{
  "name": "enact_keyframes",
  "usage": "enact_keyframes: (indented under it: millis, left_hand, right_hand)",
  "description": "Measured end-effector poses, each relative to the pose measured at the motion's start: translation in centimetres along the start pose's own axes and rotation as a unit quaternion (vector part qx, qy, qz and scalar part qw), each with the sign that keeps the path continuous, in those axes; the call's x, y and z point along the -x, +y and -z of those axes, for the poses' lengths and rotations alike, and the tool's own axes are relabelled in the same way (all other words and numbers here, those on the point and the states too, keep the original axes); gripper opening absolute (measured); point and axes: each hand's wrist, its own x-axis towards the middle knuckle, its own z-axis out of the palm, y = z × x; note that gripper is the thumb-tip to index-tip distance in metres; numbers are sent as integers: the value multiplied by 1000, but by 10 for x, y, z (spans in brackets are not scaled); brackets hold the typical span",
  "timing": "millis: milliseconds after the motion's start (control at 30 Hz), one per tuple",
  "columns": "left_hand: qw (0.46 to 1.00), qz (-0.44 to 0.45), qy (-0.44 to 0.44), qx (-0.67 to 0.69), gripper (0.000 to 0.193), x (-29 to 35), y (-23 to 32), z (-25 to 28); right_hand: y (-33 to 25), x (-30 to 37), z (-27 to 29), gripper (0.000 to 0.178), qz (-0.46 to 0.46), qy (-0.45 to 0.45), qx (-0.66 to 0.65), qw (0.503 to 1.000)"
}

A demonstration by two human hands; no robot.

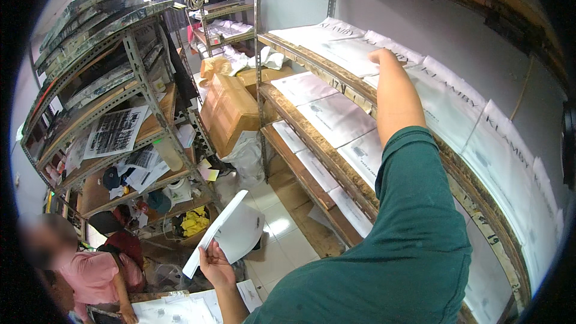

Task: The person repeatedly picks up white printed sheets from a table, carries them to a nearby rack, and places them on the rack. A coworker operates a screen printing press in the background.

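My left hand point(217, 264) grips a curved stack of flat white sheets point(231, 228) by its near edge, low in front of me. The stack bends outward, with small dark print on its face. My right arm stretches up to the top shelf on the right. There my right hand point(384, 57), its fingers bunched together, rests at a row of white printed sheets point(447, 93) with large dark lettering along their far edge. What those fingers pinch, if anything, is too small to make out.
Lower shelf boards point(312, 123) carry more white sheets. A brown carton point(231, 108) stands beyond the shelf post. On the left is a metal rack point(138, 72) with papers and stained frames. A person in pink point(96, 276) works at a table point(174, 311) bearing white sheets.
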Motion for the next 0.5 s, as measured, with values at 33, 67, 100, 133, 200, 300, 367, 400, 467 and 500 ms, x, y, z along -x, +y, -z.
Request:
enact_keyframes:
  millis: [33, 67, 100, 133, 200, 300, 367, 400, 467, 500]
  left_hand:
    - [1000, 1, -6, 2, 31, 2, -1, 2]
    - [1000, 2, -19, 10, 31, 5, -3, 4]
    - [1000, 3, -11, -2, 30, 7, -4, 7]
    - [1000, 12, -17, -4, 29, 8, -7, 9]
    - [1000, 22, -22, -7, 26, 9, -13, 12]
    - [998, 13, -1, -66, 23, 5, -30, 8]
    - [995, 5, 24, -98, 24, 2, -43, 3]
    - [996, 9, 28, -88, 24, 0, -48, 0]
    - [996, -6, 19, -87, 26, -1, -59, -4]
    - [997, -33, -26, -72, 29, 3, -66, -5]
  right_hand:
    - [-1, 4, 1, 58, 0, 2, -2, 1000]
    - [-4, 10, 0, 58, 3, 9, 20, 1000]
    - [-11, 19, -3, 58, 8, 46, 58, 997]
    - [-19, 32, -9, 59, 11, 94, 99, 991]
    - [-49, 64, -17, 60, 54, 190, 102, 975]
    - [-106, 123, -38, 59, 225, 280, -34, 933]
    - [-127, 167, -64, 55, 413, 195, -191, 869]
    - [-135, 191, -84, 53, 499, 139, -267, 813]
    - [-123, 239, -147, 42, 658, 60, -344, 668]
    - [-99, 261, -181, 40, 668, -69, -338, 659]
